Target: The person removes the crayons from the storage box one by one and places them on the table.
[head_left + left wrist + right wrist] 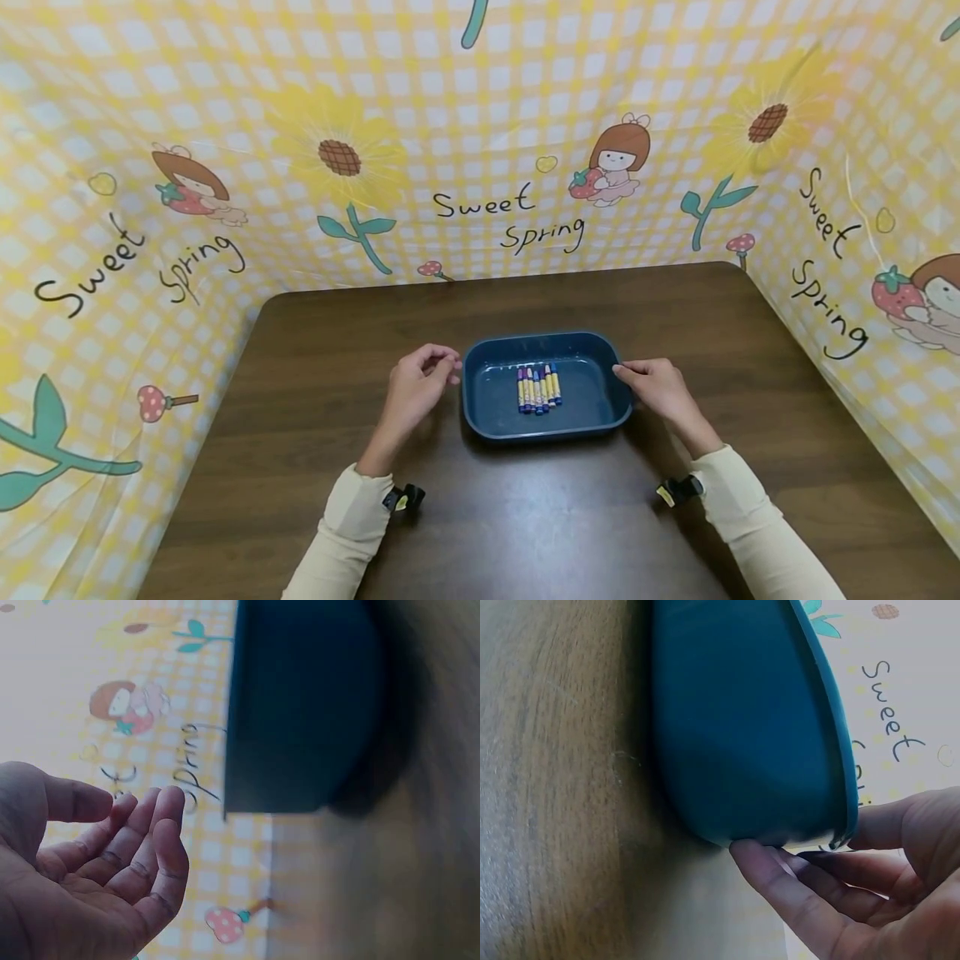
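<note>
One blue tray [588,404] is on or just above one brown surface [540,517], a bit below the middle of the head view; I cannot tell which. The right grip [662,387] pinches its right edge; the left grip [418,382] is half open beside it, holding nothing. It seems best to pinch both ends and keep it flat so the crayons [536,392] don't roll. I count two grips and about seven crayons.
</note>
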